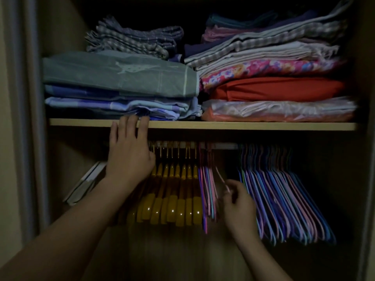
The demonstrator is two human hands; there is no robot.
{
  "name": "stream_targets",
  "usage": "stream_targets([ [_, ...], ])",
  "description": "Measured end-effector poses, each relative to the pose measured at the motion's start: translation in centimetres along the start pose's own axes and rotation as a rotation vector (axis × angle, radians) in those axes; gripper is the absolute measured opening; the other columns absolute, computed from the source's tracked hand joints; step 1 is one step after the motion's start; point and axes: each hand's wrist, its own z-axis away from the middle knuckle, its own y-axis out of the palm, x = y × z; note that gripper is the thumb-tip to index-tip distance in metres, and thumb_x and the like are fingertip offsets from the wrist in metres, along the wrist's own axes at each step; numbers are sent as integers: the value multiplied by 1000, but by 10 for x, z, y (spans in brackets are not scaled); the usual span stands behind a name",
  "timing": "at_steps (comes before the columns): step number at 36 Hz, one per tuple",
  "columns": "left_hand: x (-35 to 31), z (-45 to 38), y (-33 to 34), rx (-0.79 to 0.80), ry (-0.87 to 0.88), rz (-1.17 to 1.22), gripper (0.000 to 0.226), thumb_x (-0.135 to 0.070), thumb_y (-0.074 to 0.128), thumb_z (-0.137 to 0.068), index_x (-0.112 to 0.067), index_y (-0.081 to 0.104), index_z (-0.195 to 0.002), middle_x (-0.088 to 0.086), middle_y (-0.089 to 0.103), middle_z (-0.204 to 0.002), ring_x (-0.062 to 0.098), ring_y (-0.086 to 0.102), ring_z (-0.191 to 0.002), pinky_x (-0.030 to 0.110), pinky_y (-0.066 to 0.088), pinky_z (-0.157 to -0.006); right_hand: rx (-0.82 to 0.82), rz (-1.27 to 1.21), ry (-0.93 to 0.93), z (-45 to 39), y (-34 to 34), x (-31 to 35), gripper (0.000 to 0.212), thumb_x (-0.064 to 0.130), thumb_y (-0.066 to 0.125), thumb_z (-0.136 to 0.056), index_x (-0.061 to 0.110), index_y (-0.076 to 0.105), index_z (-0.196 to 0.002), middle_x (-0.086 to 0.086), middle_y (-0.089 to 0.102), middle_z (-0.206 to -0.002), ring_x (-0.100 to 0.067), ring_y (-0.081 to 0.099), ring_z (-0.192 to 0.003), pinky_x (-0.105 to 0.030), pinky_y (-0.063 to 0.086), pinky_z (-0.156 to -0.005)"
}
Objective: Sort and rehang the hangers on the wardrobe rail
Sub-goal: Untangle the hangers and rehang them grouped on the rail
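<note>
Rail (223, 146), frame centre: yellow hangers (176, 199) left, thin hangers (284, 203) right. Left hand (129, 155): fingers straight, resting on shelf (243, 125). Right hand (238, 201): pinches 1 pink hanger (220, 176). Advice: seat hook fully, beside matching colours.

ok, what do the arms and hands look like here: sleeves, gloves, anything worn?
Both forearms are bare as far as the frame shows: no sleeves in view. The left hand and right hand wear no gloves, and no rings, watch or bands are visible. Dim light could hide small details.
</note>
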Motion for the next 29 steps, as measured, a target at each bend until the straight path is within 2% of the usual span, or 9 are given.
stream_targets([
  [3, 0, 0, 1, -8, -6, 13, 88, -27, 66, -74, -14, 24, -151, 18, 31, -150, 38, 21, -145, 57, 17, -120, -140, -110, -109, -4, -3, 12, 28, 15, 49, -100, 32, 58, -121, 14, 58, -118, 1, 56, -103, -32, 53, -90],
  [7, 3, 0, 4, -18, 10, 33, 88, -26, 67, -75, -15, 23, -151, 18, 30, -151, 37, 21, -146, 58, 17, -120, -180, -194, -206, -25, -9, 33, 24, 26, 43, -105, 31, 59, -121, 13, 61, -117, 0, 57, -108, -27, 49, -89],
  [10, 4, 0, 4, -14, 17, 23, 89, -27, 68, -75, -15, 22, -151, 18, 29, -151, 38, 20, -146, 58, 17, -120, -176, -135, -245, -48, -8, 45, 24, 28, 38, -106, 34, 56, -121, 8, 65, -113, -5, 61, -104, -28, 50, -88],
  [14, 4, 0, 2, 10, 25, 1, 91, -28, 68, -75, -15, 20, -151, 19, 27, -152, 39, 19, -146, 58, 17, -120, -138, 57, -149, -76, -2, 42, 37, 24, 36, -107, 14, 53, -139, -4, 67, -121, -21, 62, -111, -32, 49, -91],
  [16, 5, 0, 2, 18, 25, 4, 91, -28, 69, -75, -15, 20, -152, 18, 27, -152, 38, 18, -147, 58, 16, -120, -113, 133, -76, -79, -2, 33, 38, 23, 36, -107, 13, 51, -141, -6, 67, -122, -25, 62, -113, -30, 46, -87],
  [20, 4, 1, 0, 21, 24, 18, 91, -27, 68, -77, -16, 19, -152, 18, 26, -153, 38, 17, -147, 57, 15, -121, -86, 167, 10, -63, -9, 10, 40, 23, 37, -107, 16, 46, -145, -3, 66, -126, -17, 61, -111, -34, 48, -94],
  [25, 2, 2, -3, 16, 6, 64, 86, -24, 67, -79, -16, 21, -152, 17, 26, -154, 36, 17, -148, 57, 14, -121, -118, 76, 14, -22, -38, -11, 33, 30, 37, -107, 25, 54, -135, 14, 67, -108, 1, 59, -93, -23, 46, -78],
  [27, -4, 4, -5, 13, -11, 103, 83, -23, 65, -81, -15, 22, -152, 17, 25, -155, 36, 15, -148, 57, 14, -121, -144, -48, 34, -4, -56, -15, 28, 31, 39, -106, 29, 60, -124, 14, 68, -96, 2, 63, -87, -21, 51, -74],
  [29, -13, 9, -10, -2, -65, 195, 81, -21, 63, -83, -16, 22, -152, 16, 21, -157, 35, 10, -150, 57, 14, -121, -184, -178, 40, 11, -75, -15, 22, 29, 41, -105, 31, 62, -109, 13, 70, -88, 1, 66, -82, -14, 52, -61],
])
